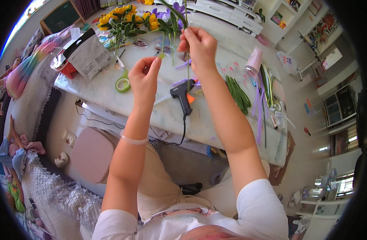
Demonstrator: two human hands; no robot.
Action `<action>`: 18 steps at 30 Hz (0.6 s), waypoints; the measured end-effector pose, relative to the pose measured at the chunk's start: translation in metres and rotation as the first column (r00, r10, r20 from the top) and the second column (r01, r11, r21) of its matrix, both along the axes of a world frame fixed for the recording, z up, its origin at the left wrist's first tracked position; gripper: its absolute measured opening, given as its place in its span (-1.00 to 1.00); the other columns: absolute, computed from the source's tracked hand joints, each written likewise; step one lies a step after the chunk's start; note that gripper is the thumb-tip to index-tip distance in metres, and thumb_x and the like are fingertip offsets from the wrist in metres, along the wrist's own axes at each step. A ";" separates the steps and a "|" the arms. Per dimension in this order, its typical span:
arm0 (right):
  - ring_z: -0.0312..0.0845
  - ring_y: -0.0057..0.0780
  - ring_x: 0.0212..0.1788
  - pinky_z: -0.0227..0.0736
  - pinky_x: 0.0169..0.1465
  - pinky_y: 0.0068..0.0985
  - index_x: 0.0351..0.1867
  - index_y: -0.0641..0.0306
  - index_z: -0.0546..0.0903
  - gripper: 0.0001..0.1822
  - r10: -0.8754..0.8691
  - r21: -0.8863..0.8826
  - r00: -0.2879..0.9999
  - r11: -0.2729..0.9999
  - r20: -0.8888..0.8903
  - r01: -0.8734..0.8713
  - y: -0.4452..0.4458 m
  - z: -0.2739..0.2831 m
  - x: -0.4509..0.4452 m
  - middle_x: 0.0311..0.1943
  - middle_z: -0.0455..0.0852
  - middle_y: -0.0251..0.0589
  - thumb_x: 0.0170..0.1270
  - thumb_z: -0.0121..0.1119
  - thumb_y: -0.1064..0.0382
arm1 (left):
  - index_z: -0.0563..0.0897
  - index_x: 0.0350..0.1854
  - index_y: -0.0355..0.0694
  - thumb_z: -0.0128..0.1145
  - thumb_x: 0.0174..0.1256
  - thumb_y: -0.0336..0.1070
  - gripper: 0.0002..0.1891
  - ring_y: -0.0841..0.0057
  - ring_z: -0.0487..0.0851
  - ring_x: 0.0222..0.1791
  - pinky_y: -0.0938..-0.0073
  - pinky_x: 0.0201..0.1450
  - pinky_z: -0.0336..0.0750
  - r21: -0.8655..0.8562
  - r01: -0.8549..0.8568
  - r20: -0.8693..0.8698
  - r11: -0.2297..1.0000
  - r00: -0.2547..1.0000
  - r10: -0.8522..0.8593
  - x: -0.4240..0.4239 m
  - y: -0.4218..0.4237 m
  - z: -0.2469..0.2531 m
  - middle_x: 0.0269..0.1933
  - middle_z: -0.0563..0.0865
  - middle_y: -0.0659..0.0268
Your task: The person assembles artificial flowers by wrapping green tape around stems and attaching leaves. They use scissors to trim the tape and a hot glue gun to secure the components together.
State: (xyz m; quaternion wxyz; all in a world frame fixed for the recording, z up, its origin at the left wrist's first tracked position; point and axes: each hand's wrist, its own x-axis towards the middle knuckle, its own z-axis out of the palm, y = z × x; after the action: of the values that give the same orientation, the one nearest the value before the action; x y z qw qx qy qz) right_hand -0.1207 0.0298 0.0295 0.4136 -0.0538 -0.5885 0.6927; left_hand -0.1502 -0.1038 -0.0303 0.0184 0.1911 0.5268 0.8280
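My right hand is raised over the table, with thumb and fingers closed around a thin green stem. That stem runs up past the top of the picture and down toward a black hot glue gun. My left hand pinches a small piece of light green tape between thumb and forefinger. Just left of that hand sits a roll of green floral tape. Beyond both hands are yellow craft flowers and purple craft flowers with green leaves, partly overlapping.
Green pipe cleaners lie bundled on the marble-look table, near purple strips and a pink roll. A printed pouch and red tub stand left. The glue gun's cord hangs over the front edge. People rest on the sofa.
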 end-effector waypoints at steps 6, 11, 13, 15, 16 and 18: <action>0.51 -0.66 -0.61 0.41 -0.52 -0.68 -0.30 0.46 0.56 -0.89 -0.306 0.420 0.945 0.876 0.111 0.235 -0.046 -0.019 0.140 -0.53 0.61 -0.29 0.27 0.08 0.40 | 0.63 -0.40 -0.39 0.21 0.17 -0.42 -0.89 0.85 0.43 -0.52 0.82 -0.52 0.26 -0.025 0.229 -0.105 0.973 0.967 -0.230 0.073 0.015 0.028 -0.48 0.61 0.46; 0.51 -0.59 -0.67 0.33 -0.58 -0.67 -0.41 0.38 0.53 -0.97 -0.477 0.458 0.879 0.780 -0.008 0.427 -0.045 -0.039 0.179 -0.59 0.56 -0.26 0.18 0.13 0.48 | 0.61 -0.41 -0.41 0.18 0.14 -0.48 -0.92 0.80 0.52 -0.48 0.77 -0.48 0.36 -0.038 0.442 -0.122 0.896 0.888 -0.443 0.111 0.026 0.028 -0.49 0.63 0.41; 0.52 -0.57 -0.65 0.33 -0.57 -0.65 -0.42 0.37 0.53 -0.97 -0.524 0.468 0.851 0.749 -0.017 0.470 -0.043 -0.042 0.189 -0.58 0.56 -0.23 0.17 0.13 0.50 | 0.60 -0.43 -0.41 0.18 0.13 -0.49 -0.93 0.78 0.54 -0.46 0.77 -0.45 0.39 -0.057 0.477 -0.113 0.877 0.870 -0.481 0.120 0.028 0.032 -0.47 0.65 0.39; 0.50 -0.66 -0.63 0.35 -0.56 -0.70 -0.36 0.41 0.55 -0.98 -0.579 0.557 0.813 0.658 -0.054 0.506 -0.038 -0.047 0.194 -0.55 0.58 -0.27 0.19 0.14 0.49 | 0.60 -0.44 -0.41 0.18 0.12 -0.50 -0.93 0.77 0.55 -0.45 0.76 -0.43 0.40 -0.113 0.497 -0.093 0.860 0.857 -0.508 0.123 0.029 0.032 -0.46 0.65 0.38; 0.49 -0.70 -0.62 0.36 -0.55 -0.72 -0.34 0.43 0.56 -0.97 -0.602 0.599 0.795 0.611 -0.071 0.517 -0.036 -0.049 0.196 -0.54 0.59 -0.29 0.20 0.14 0.49 | 0.60 -0.44 -0.41 0.18 0.13 -0.49 -0.93 0.78 0.53 -0.48 0.77 -0.46 0.37 -0.087 0.518 -0.085 0.851 0.847 -0.524 0.125 0.030 0.031 -0.47 0.64 0.39; 0.48 -0.69 -0.61 0.35 -0.56 -0.71 -0.33 0.41 0.58 -0.96 -0.630 0.634 0.761 0.529 -0.152 0.564 -0.034 -0.050 0.198 -0.51 0.60 -0.27 0.18 0.16 0.50 | 0.60 -0.45 -0.40 0.19 0.13 -0.48 -0.92 0.81 0.49 -0.53 0.78 -0.52 0.32 -0.033 0.554 -0.074 0.832 0.829 -0.555 0.127 0.033 0.030 -0.50 0.63 0.40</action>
State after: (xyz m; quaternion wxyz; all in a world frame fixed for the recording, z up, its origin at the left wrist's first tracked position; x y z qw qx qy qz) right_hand 0.0768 -0.0047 -0.0206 0.5881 -0.1391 -0.7538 0.2580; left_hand -0.0235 -0.0705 -0.0003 0.2373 0.3684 0.4533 0.7761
